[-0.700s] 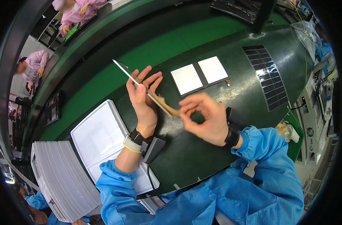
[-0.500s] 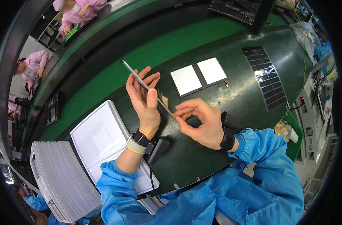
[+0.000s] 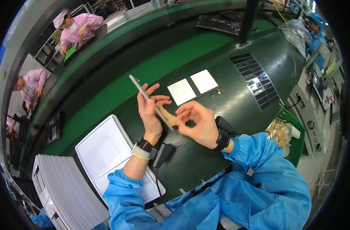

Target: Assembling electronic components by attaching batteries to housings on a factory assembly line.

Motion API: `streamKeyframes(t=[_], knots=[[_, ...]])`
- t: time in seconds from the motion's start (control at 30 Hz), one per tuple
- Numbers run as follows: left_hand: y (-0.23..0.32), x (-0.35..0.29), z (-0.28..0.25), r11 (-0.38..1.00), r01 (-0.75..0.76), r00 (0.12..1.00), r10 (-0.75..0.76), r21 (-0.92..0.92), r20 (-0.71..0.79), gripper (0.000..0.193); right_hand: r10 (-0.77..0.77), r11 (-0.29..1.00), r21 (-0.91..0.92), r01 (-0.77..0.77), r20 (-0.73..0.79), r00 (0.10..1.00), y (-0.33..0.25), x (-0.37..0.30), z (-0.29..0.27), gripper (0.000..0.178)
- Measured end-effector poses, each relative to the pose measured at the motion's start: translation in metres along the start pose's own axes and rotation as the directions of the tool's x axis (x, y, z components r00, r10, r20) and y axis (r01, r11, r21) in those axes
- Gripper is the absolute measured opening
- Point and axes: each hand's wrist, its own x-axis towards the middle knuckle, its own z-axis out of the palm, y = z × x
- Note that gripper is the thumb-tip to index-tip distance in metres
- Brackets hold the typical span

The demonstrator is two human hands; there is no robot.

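Left hand (image 3: 150, 111) pinches thin flat strip (image 3: 144, 94), held edge-on, upper end slanting up-left above dark green bench (image 3: 236, 99). Right hand (image 3: 198, 122) just beside strip's lower end, thumb and forefinger curled into ring; whether they nip anything, cannot tell. Two white squares (image 3: 192, 87) lie beyond hands. White tray (image 3: 106, 149) at left.
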Motion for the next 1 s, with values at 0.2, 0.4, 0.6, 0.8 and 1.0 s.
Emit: streamKeyframes(t=[0.2,0.4,0.6,0.8,1.0], knots=[[-0.005,0.013,-0.018,0.867,0.275,0.961,-0.245,-0.415,0.125,0.083,0.042,0.997,-0.052,-0.054,-0.212,0.976,-0.019,-0.007,-0.077,0.029],[-0.013,0.009,-0.016,0.930,0.245,0.966,-0.210,-0.273,0.153,0.080,-0.383,0.821,-0.569,-0.051,-0.615,0.690,-0.060,-0.097,-0.278,0.014],[-0.008,0.003,-0.011,0.967,0.207,0.969,-0.182,-0.149,0.169,0.079,-0.449,0.449,-0.650,-0.613,-0.757,0.475,-0.029,-0.230,-0.406,0.014],[-0.009,0.003,-0.007,0.967,0.205,0.972,-0.184,-0.148,0.145,0.078,-0.294,0.168,-0.552,-0.817,-0.819,0.493,0.047,-0.273,-0.475,0.028],[-0.001,0.003,-0.003,0.973,0.210,0.970,-0.196,-0.096,0.141,0.080,-0.313,0.712,-0.673,-0.201,-0.560,0.767,-0.056,-0.042,-0.360,0.023]])
